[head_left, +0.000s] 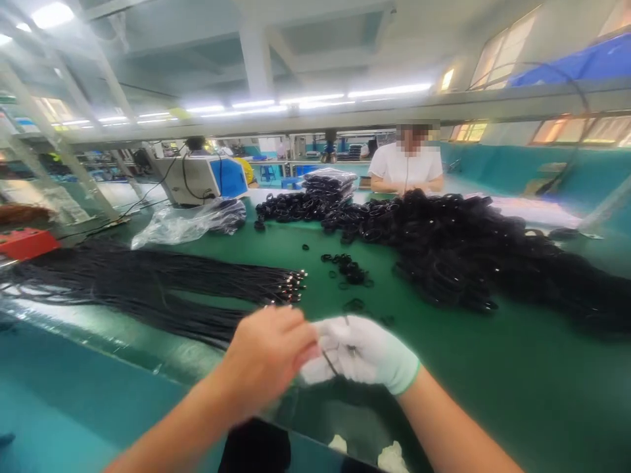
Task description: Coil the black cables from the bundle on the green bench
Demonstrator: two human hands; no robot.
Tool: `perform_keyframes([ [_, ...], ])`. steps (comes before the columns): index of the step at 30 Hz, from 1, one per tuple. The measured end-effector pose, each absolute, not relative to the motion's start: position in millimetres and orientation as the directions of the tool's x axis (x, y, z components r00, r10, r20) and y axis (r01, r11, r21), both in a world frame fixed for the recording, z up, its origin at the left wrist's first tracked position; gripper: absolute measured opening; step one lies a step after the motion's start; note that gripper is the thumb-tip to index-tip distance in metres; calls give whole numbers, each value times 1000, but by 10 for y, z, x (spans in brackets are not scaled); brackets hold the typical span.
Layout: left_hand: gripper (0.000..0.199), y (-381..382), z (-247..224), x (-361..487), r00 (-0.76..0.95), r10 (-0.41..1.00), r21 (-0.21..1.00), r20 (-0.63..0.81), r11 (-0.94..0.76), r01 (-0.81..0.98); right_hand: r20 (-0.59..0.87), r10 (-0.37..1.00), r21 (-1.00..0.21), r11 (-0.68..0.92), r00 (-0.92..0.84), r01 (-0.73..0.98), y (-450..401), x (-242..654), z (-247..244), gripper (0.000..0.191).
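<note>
My left hand, bare and slightly blurred, is closed with its fingertips pressed together against the gloved fingers of my right hand. What it pinches is hidden. My right hand wears a white glove with a green cuff, its fingers curled around a thin black cable, of which only a short length shows. Left of my hands lie long bundles of black cables, their metal-tipped ends pointing right. Just beyond my hands, small black rings are scattered on the green table.
A large heap of coiled black cables covers the right and back. Clear plastic bags lie near a white and blue machine. A red box sits at far left. Another person works across the table.
</note>
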State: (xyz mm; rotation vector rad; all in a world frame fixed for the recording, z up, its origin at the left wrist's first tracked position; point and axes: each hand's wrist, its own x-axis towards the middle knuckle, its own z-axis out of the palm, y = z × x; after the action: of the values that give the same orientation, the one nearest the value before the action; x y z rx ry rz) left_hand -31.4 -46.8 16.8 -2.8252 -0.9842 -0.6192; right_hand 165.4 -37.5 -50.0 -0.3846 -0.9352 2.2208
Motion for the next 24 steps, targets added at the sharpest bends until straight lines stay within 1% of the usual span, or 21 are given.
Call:
perform_keyframes([
  [2,21,-284,307,-297,719,618,151,318,-782,605,22,590,-718,-553,-807,-423,-440,1582,-517,47],
  [3,19,-213,344,-284,724,630,216,280,-776,592,34,560,-711,-568,-828,-414,-466,1555,-516,49],
  [6,15,-103,361,-228,715,664,387,220,-732,561,47,526,-680,-606,-849,-413,-516,1501,-512,50],
  [9,13,-54,277,-184,688,698,486,200,-680,549,28,520,-657,-634,-854,-407,-546,1469,-515,49],
  [11,15,3,153,-189,670,722,570,174,-629,529,24,540,-633,-644,-841,-431,-559,1464,-494,49],
  [13,21,65,-41,-228,641,753,648,148,-564,513,60,589,-596,-627,-806,-502,-552,1486,-437,48],
  [14,25,83,-159,-255,621,772,666,137,-536,519,89,631,-576,-598,-770,-557,-537,1508,-397,45],
  [15,28,80,-283,-282,592,795,657,132,-517,548,119,678,-556,-559,-725,-615,-515,1536,-354,41],
  [16,30,51,-403,-306,561,817,619,132,-510,597,143,725,-537,-515,-674,-668,-487,1568,-315,34],
  [17,30,-9,-508,-322,538,832,547,138,-517,659,153,773,-523,-465,-616,-714,-455,1599,-285,27],
  [19,25,-206,-628,-325,554,819,345,148,-568,747,132,860,-531,-359,-493,-768,-396,1646,-274,17],
  [21,21,-437,-580,-290,651,745,163,148,-667,727,71,908,-591,-295,-413,-750,-369,1650,-341,18],
  [22,20,-526,-492,-265,701,695,101,162,-718,689,45,911,-633,-293,-411,-717,-373,1634,-398,21],
  [24,23,-590,-227,-220,753,614,21,236,-778,628,28,855,-686,-360,-518,-632,-415,1583,-523,29],
])
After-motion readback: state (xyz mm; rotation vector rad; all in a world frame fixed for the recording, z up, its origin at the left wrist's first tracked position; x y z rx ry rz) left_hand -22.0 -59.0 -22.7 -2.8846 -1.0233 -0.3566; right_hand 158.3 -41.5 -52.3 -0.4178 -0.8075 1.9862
